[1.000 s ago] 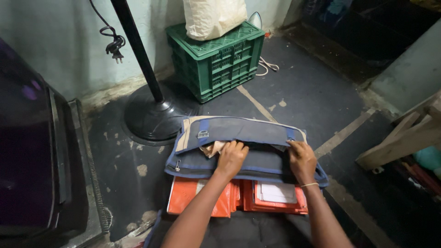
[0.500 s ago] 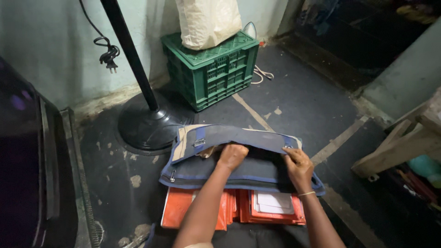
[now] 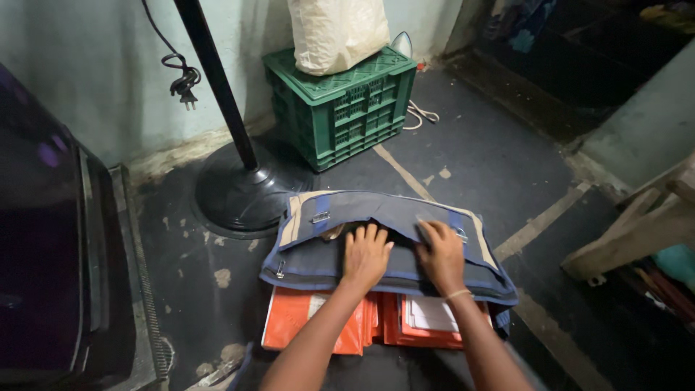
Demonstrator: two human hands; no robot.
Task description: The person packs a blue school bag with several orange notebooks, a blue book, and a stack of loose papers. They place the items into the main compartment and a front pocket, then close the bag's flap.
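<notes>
The bag, grey with blue trim, lies flat on the floor just in front of the fan base, its near edge overlapping orange folders. The left hand rests palm-down on the bag's middle, fingers spread, their tips at the opening beneath the flap. The right hand sits just beside it, fingers together and curled over the flap's edge; whether they pinch the cloth cannot be told. To handle the flap well, the left hand should probably pin the body flat while the right hand moves the flap evenly, clear of the buckle at the bag's far left corner.
</notes>
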